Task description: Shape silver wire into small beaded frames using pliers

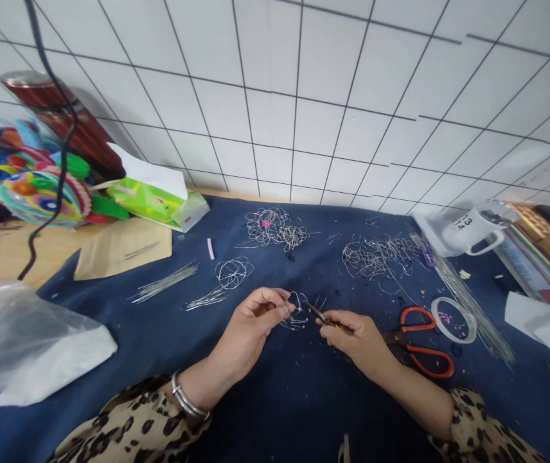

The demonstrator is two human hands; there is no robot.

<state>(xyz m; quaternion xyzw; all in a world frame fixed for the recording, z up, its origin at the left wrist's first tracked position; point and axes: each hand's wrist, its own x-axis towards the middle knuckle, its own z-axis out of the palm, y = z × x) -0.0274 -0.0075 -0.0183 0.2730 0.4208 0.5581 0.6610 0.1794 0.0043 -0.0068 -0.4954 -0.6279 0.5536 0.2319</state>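
My left hand [254,326] pinches a thin bent wire [297,297] between thumb and fingertips; the wire forms a small loop. From the right, my right hand [358,337] grips a pair of pliers [322,315], with the tip pointing at the wire loop. Whether the jaws touch the wire is too small to tell. Below the fingertips lie several short wire pieces [296,323] with small ends. Scissors [426,347] with orange-red handles rest beside my right forearm, their blades partly hidden behind it.
Wire tangles [272,228] and another tangle [376,254] lie on the dark blue cloth [275,411]. Straight wires [171,281] are at left, more [477,308] at right. A round white dish [470,328] holds pink bits. A white mug [472,228] and plastic bag [34,341] flank the space.
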